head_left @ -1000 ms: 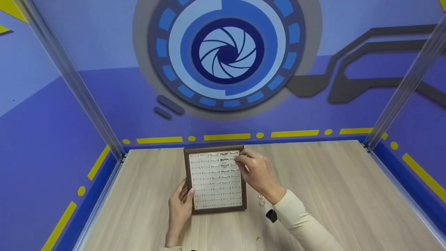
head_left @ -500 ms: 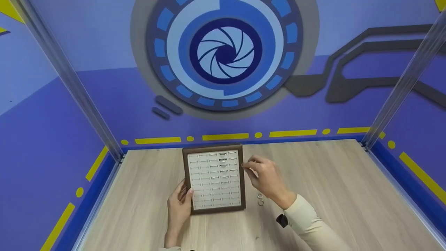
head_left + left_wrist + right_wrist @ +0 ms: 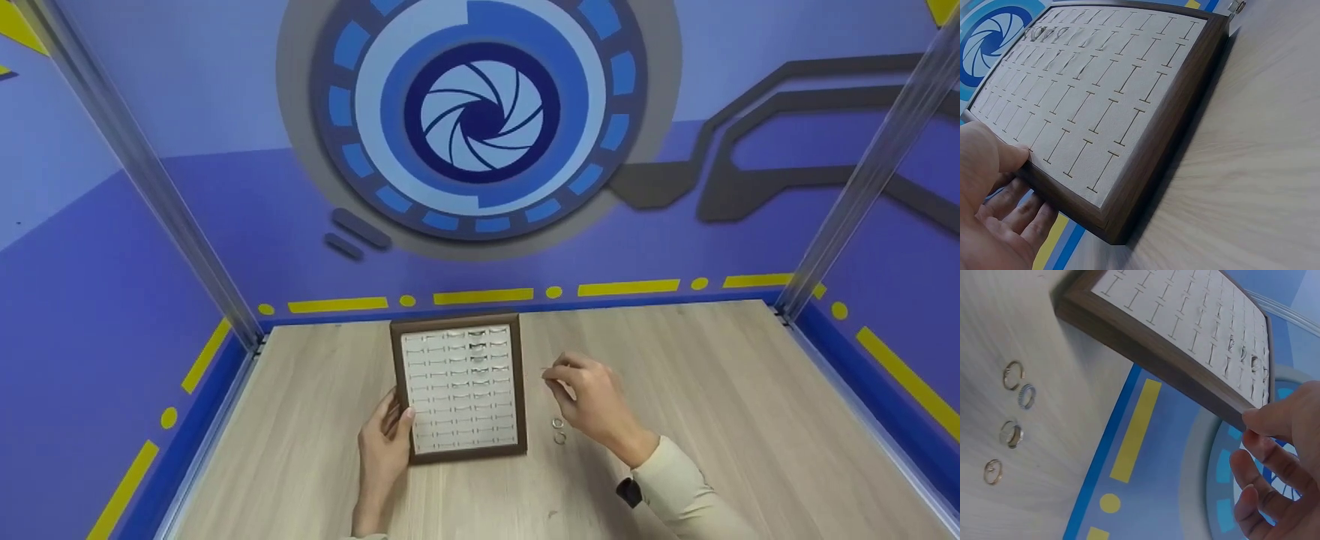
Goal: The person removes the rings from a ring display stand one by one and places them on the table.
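Note:
A ring display tray (image 3: pixel 464 390) with a brown frame and a white slotted pad stands tilted up above the table. My left hand (image 3: pixel 384 442) grips its lower left edge, thumb on the front and fingers behind. To the right of the tray my right hand (image 3: pixel 592 397) pinches a small ring at its fingertips, mostly hidden by thumb and index. In the right wrist view that hand (image 3: pixel 1280 455) is close to the tray's edge. A few rings (image 3: pixel 1253 363) sit in the pad's slots. Several loose rings (image 3: pixel 1013 375) lie on the table below the right hand.
The tray stands on a light wooden table (image 3: pixel 300 420). Behind it rises a blue wall (image 3: pixel 247 225) with a round printed pattern and yellow dashes. Metal posts (image 3: pixel 862 187) stand at the back corners.
My right hand has drawn away from the tray's upper right slots, moving right and down with its fingertips together. The left hand keeps its grip, and the tray stays in place.

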### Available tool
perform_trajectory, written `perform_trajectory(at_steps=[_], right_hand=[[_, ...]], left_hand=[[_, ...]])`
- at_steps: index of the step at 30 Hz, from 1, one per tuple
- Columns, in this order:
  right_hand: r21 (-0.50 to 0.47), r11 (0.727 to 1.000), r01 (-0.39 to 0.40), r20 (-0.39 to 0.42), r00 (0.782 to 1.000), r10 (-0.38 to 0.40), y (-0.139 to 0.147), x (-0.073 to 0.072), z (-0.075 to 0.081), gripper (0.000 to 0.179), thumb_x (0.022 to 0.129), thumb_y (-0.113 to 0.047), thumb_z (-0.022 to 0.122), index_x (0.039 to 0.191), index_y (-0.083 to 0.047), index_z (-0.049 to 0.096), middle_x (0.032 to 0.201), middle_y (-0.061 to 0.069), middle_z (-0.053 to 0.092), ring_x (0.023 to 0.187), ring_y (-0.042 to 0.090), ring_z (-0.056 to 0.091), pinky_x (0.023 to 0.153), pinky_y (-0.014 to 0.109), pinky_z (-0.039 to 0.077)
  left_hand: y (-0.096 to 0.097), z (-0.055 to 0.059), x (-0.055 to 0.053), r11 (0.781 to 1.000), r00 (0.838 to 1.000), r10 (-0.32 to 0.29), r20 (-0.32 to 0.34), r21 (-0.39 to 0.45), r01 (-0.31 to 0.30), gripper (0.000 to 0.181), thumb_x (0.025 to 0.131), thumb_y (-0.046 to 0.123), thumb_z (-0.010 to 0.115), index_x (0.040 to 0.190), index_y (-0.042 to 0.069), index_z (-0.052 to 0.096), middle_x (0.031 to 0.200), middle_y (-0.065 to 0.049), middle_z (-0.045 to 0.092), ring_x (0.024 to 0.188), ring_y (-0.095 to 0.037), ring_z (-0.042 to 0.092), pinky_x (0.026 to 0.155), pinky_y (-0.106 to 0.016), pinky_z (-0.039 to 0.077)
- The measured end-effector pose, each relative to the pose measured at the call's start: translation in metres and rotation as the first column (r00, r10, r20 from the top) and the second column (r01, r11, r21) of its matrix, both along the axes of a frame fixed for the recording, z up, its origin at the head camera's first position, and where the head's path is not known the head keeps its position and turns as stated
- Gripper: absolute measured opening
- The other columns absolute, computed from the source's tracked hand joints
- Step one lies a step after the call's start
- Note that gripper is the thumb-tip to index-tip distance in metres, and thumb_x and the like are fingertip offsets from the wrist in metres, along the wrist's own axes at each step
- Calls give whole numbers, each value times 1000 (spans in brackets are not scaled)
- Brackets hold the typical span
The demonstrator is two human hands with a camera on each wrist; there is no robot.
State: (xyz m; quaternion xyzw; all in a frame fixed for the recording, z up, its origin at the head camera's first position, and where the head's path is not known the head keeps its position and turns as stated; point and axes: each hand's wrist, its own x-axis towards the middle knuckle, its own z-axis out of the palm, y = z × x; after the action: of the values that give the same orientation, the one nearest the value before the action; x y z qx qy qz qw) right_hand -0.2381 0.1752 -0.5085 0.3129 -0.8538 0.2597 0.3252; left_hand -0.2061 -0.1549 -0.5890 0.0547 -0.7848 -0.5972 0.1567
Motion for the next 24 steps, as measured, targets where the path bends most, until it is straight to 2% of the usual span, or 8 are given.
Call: perform_trajectory(at_steps=[8,17,24], right_hand=[[26,999,22,37,999,-22,16,6,-12,19,82,7,86,87,-11,82,82,-3,71,69,8,66,56,24,59],[68,995,68,61,996,-72,29,12,-26,18,83,1,86,89,-15,82,84,-6,73,67,9,67,55,24,58],[73,993,92,120,988,-101,35,17,-36,18,83,1,88,86,-16,81,83,-8,72,69,3,64,56,22,58]], left_hand=[[1,-1,0,1000,1000,0,-11,-1,0,52,105,2,64,155,-5,49,152,-31,56,138,-46,61,115,-43,56],[2,0,-1,1000,999,16,33,-2,-16,54,104,1,65,156,-1,50,153,-27,57,138,-42,61,116,-39,56],[1,0,-2,1000,1000,19,1,-8,-19,52,104,0,65,154,-3,51,151,-28,59,136,-44,62,115,-41,56]])
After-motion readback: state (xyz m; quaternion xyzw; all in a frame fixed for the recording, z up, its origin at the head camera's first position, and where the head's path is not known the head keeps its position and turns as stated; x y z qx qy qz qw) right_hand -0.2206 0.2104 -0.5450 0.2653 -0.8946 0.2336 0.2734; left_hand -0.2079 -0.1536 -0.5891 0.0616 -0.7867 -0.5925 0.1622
